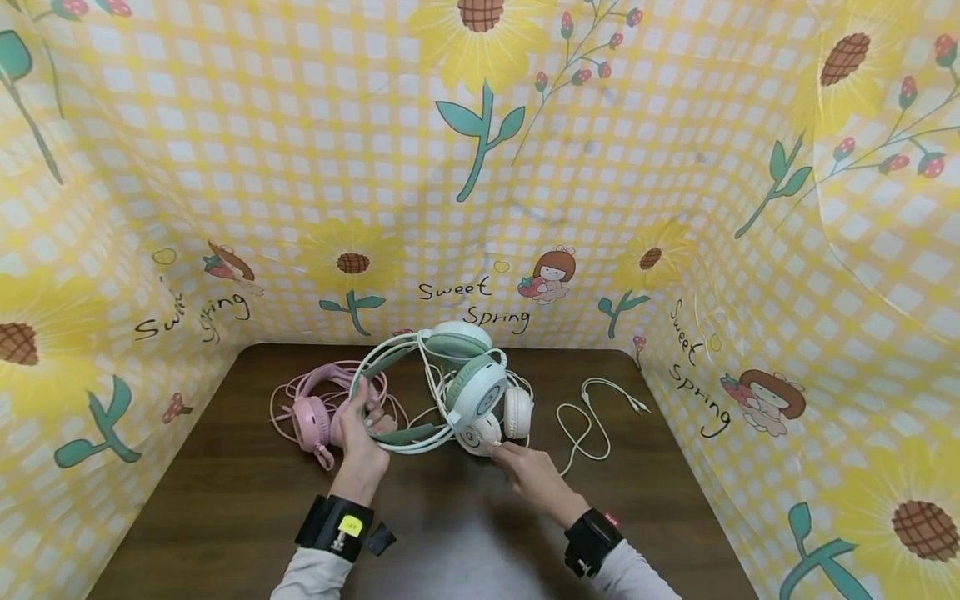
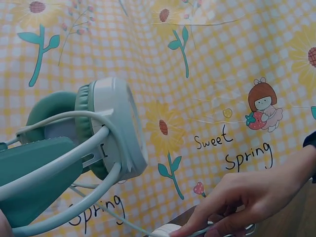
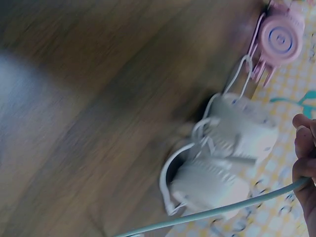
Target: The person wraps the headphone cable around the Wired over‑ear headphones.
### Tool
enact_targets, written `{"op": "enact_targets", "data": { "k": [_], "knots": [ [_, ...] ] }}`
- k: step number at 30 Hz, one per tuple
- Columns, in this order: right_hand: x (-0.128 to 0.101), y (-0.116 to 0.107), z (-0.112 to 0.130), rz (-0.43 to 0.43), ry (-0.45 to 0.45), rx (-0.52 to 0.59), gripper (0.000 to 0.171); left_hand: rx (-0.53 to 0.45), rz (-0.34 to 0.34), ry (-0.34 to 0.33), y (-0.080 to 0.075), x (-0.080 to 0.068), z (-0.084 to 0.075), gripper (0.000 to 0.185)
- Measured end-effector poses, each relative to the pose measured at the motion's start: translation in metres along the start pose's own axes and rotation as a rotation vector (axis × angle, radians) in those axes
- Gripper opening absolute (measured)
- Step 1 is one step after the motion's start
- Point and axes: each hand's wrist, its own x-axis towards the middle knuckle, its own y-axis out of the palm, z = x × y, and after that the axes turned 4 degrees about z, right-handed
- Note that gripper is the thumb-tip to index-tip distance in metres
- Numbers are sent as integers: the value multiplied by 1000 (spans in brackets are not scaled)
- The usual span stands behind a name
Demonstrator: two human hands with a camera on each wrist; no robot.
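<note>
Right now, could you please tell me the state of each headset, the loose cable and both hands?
Green headset: lifted off the table, held by its band.
Pink headset: lying on the table, cable bunched around it.
White headset: lying on the table beneath the green one.
Loose cable: lying loosely curved on the table, unplugged.
Left hand: gripping the green headset's band.
Right hand: pinching a cable beside the white headset.

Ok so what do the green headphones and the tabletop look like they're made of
Green headphones: the ear cup shell looks like smooth, hard plastic with a slight sheen, and the cushion like soft matte padding, perhaps faux leather. The left hand grips the headband.
Tabletop: dark brown with visible grain, so wood or a wood-look laminate; which one is unclear.
</note>
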Motion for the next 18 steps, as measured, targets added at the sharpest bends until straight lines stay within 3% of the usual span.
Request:
{"op": "enact_targets", "data": {
  "k": [9,14,18],
  "knots": [
    [14,-13,29,-21,-136,-21,60,44,-102,41,1,1,0,36],
    [22,-26,37,-90,-225,-36,63,79,-142,59,-4,2,3,41],
    [26,-37,44,-113,-254,-43,55,118,-183,99,-7,1,7,39]
  ]
}}
